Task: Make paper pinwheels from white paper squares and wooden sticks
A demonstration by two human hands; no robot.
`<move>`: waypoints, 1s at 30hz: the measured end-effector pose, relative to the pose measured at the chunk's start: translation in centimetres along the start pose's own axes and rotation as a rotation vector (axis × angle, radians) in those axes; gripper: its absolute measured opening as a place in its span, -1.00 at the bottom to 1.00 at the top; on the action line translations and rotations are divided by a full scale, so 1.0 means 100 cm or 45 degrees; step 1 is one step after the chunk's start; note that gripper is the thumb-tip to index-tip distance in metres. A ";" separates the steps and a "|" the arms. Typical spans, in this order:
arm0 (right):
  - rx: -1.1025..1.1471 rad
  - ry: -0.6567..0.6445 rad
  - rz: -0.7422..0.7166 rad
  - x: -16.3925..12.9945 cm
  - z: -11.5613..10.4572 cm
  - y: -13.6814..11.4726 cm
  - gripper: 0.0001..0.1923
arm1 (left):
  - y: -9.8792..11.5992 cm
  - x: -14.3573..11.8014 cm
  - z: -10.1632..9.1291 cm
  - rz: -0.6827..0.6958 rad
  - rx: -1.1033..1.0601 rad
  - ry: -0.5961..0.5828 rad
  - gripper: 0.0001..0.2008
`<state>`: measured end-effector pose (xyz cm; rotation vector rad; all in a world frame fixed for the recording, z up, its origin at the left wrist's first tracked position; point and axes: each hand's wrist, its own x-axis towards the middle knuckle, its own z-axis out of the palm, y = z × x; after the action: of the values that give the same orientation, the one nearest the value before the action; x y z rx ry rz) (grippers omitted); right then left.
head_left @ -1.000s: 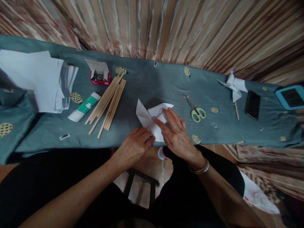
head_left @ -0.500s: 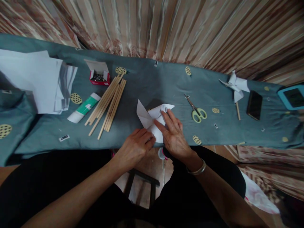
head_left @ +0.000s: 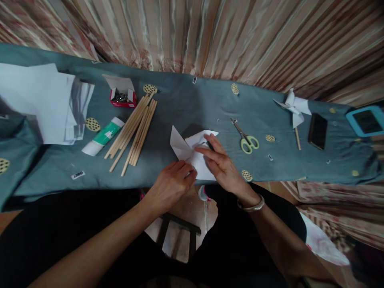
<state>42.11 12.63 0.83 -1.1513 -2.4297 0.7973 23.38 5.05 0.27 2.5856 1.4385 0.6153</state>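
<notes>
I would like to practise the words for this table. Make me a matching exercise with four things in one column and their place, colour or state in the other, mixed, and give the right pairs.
Things
1. folded paper
2. scissors
3. wooden sticks
4. small box

Descriptions
a) red outside, standing open
b) lying in a loose bunch
c) white, with the left hand and right hand at it
d) metal and pale green

Right pairs: 1-c, 2-d, 3-b, 4-a
</notes>
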 end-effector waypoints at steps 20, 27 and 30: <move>0.148 -0.061 0.057 -0.028 -0.037 0.014 -0.77 | 0.005 0.001 -0.003 0.065 0.065 0.048 -0.87; 0.166 -0.060 -0.023 -0.021 -0.030 0.009 -0.92 | 0.006 -0.002 -0.003 0.062 -0.004 -0.007 -0.86; 0.137 -0.007 -0.026 -0.017 -0.021 0.005 -0.91 | 0.007 -0.002 -0.004 0.058 -0.011 -0.034 -0.87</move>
<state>44.56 12.35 2.08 -1.0840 -2.3673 0.9143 23.65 4.45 0.76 2.6163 1.3699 0.5895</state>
